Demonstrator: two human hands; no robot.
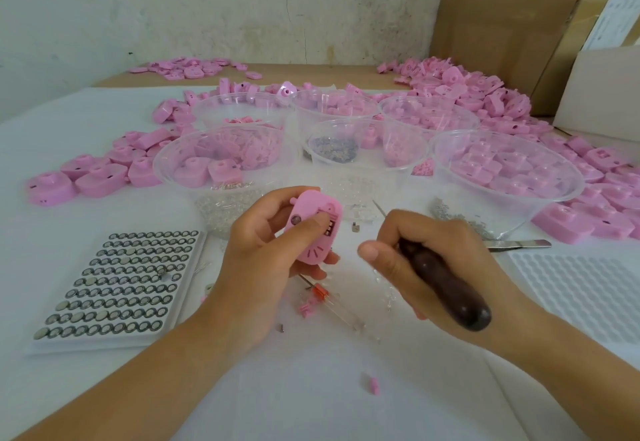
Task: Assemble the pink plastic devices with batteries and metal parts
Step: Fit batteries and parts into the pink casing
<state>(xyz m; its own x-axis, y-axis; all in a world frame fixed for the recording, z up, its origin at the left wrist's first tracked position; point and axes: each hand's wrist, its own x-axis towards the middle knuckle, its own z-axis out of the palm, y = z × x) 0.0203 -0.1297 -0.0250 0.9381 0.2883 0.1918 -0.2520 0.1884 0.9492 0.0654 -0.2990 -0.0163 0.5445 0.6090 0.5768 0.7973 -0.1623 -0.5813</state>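
1. Best, I think: hold the pink device (313, 229) still and bring the thin tip of the tool (446, 288) slowly to its open slot.
2. The left hand (263, 257) wraps the pink device, thumb pressed on its front, just above the worktop (311, 388).
3. Right of the pink device, the right hand (426, 253) grips the tool by its dark handle.

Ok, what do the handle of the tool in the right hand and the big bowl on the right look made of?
The tool handle gripped by the right hand is dark brown and smooth with a dull sheen. It is probably varnished wood, possibly dark plastic. The big bowl is thin, clear, glossy plastic, and the pink parts show through its wall.
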